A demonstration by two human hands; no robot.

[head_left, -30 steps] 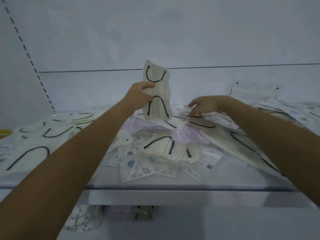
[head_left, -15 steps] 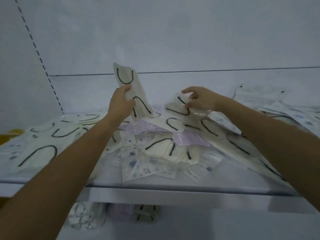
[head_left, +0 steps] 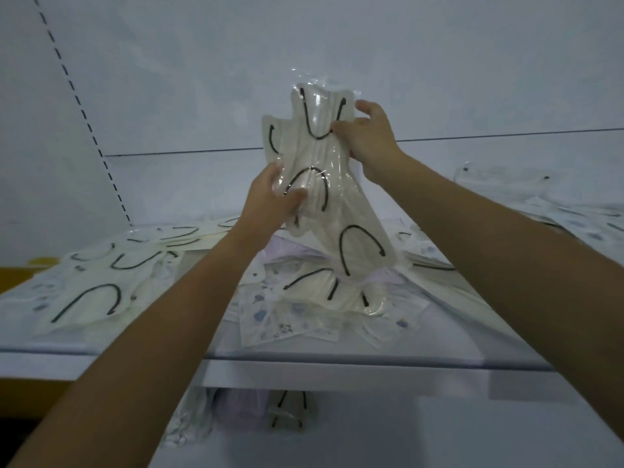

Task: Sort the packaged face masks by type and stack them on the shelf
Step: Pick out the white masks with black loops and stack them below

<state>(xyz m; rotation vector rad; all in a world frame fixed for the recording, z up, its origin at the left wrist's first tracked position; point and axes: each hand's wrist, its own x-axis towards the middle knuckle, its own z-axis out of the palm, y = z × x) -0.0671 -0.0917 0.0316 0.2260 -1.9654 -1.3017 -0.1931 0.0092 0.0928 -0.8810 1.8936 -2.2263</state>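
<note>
Cream packs now bunched in both hands over the pile.

Cream stack point(head_left: 91, 298) lies at the left of the shelf point(head_left: 337, 361). Our left hand point(head_left: 270, 201) pinches the low edge of the held packs point(head_left: 332, 197), thumb in front; a second ago it held one pack alone. Our right hand point(head_left: 368, 136) curls round the top edge, having lifted another cream pack from the pile point(head_left: 304, 312) and laid it against the first. The bunch stands upright above the pile; whether its bottom touches, we cannot tell. We judge the types match, so the left stack is next. Printed packs point(head_left: 580, 224) lie far right.
</note>
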